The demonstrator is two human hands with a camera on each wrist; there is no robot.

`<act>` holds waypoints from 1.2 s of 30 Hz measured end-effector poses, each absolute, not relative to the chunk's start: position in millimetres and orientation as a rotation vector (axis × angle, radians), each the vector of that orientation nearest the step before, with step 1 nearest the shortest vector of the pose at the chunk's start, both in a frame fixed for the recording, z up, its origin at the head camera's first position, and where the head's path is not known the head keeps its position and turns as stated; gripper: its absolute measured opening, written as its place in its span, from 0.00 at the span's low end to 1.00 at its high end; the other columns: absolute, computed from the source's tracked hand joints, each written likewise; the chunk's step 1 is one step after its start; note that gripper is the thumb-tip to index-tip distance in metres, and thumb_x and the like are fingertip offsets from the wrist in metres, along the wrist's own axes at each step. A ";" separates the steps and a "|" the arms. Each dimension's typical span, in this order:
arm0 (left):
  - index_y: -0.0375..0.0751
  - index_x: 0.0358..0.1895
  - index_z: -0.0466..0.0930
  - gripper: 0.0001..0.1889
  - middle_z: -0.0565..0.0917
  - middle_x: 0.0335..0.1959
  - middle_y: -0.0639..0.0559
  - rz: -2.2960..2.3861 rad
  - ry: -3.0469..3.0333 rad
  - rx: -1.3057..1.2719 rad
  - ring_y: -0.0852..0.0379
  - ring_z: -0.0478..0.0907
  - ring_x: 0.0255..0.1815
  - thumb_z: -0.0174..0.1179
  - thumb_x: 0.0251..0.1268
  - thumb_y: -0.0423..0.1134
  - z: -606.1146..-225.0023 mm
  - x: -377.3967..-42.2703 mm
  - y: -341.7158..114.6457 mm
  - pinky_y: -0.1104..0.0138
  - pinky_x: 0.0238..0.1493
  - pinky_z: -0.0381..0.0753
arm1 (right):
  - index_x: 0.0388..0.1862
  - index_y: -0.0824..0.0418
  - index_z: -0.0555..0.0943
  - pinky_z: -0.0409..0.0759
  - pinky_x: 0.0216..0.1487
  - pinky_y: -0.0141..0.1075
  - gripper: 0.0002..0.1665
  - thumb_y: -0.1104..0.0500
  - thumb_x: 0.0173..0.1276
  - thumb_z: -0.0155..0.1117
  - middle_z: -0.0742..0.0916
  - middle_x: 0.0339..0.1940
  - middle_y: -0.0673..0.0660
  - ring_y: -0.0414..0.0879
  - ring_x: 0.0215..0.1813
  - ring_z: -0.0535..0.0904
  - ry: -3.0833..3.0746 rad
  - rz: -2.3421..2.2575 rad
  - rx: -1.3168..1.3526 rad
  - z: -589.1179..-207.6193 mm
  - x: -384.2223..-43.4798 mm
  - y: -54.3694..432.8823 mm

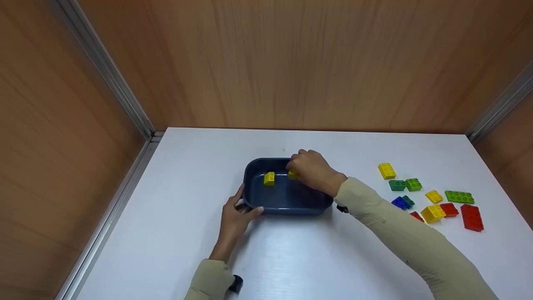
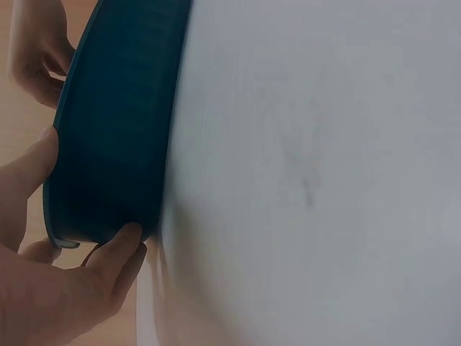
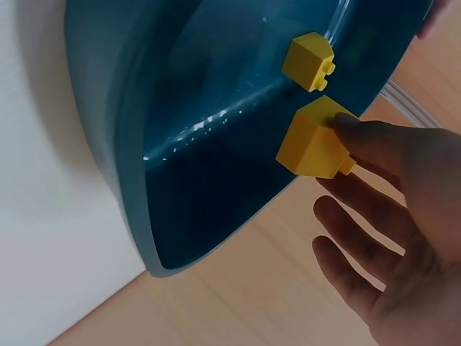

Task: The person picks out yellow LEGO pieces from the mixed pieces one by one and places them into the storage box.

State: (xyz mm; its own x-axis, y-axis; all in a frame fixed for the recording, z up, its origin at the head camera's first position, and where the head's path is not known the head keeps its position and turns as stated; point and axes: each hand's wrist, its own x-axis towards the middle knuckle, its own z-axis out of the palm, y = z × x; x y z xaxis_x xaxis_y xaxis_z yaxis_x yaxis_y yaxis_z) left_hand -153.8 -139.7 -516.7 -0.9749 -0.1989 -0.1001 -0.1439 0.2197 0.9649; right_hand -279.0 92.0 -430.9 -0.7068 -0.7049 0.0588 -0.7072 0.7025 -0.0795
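Observation:
A dark blue rectangular tub [image 1: 287,198] with rounded corners stands on the white table. My left hand [image 1: 235,217] holds its left end, the thumb at the near rim and the fingers along the side wall. In the left wrist view that hand's fingertips press the outer wall of the tub [image 2: 119,122]. Over the tub's inside, towards its far right, my right hand [image 1: 314,170] pinches a yellow toy brick [image 3: 311,144] between thumb and fingers. Another, smaller-looking yellow brick [image 1: 269,179] lies inside the tub on the left.
Loose bricks lie scattered on the table's right: a yellow brick [image 1: 387,171], a long green brick [image 1: 459,197], a red brick [image 1: 472,217], a blue brick [image 1: 400,203] and several others. Wooden panels [image 1: 312,66] enclose the table at the back and sides.

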 end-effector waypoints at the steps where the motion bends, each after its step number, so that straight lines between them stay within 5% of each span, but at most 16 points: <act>1: 0.47 0.84 0.62 0.47 0.69 0.77 0.35 -1.908 -2.416 0.338 0.36 0.75 0.69 0.76 0.62 0.33 -516.7 -153.7 -139.6 0.54 0.68 0.81 | 0.57 0.59 0.91 0.85 0.62 0.49 0.18 0.65 0.69 0.76 0.92 0.51 0.58 0.54 0.51 0.86 -2.883 0.146 1.196 -431.5 -280.0 91.2; 36: 0.48 0.84 0.62 0.47 0.69 0.78 0.38 -1.893 -2.425 0.340 0.39 0.75 0.69 0.76 0.63 0.34 -516.3 -154.4 -140.5 0.55 0.69 0.80 | 0.58 0.63 0.90 0.84 0.65 0.50 0.16 0.66 0.72 0.72 0.92 0.54 0.61 0.55 0.56 0.87 -3.064 0.192 1.234 -441.9 -304.9 75.7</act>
